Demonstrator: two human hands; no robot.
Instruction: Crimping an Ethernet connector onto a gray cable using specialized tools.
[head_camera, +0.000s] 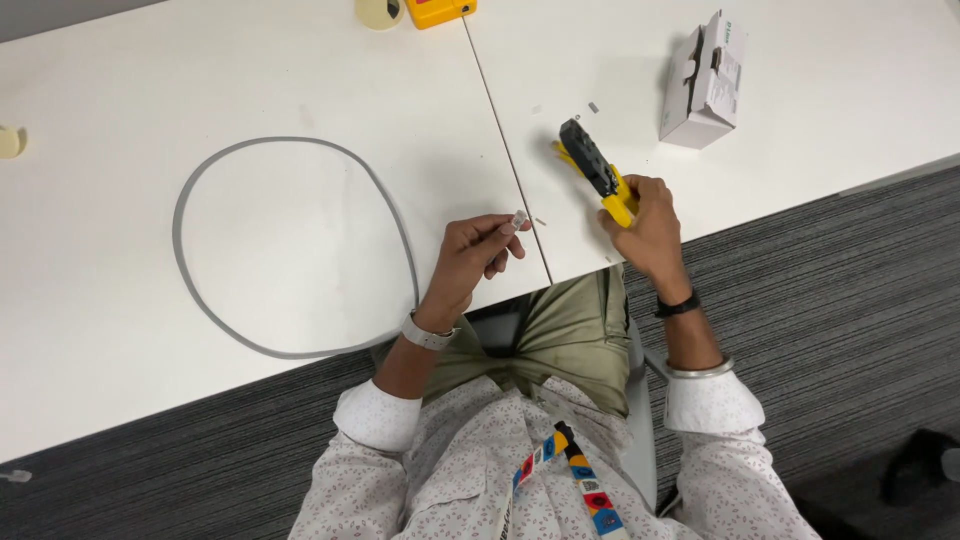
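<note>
we have a single view, from a camera worn on the head, looking almost straight down. the person's own chest and lap fill the bottom middle of the frame, so the top of the frame is the far side. the white surface (300, 60) runs across the upper part at a slight slant, with grey carpet floor (850, 300) along the lower and right edges. we sit at about arm's length: the left hand (478, 255) and the right hand (648, 225) lie near the centre. no second view shares the scene.
</note>
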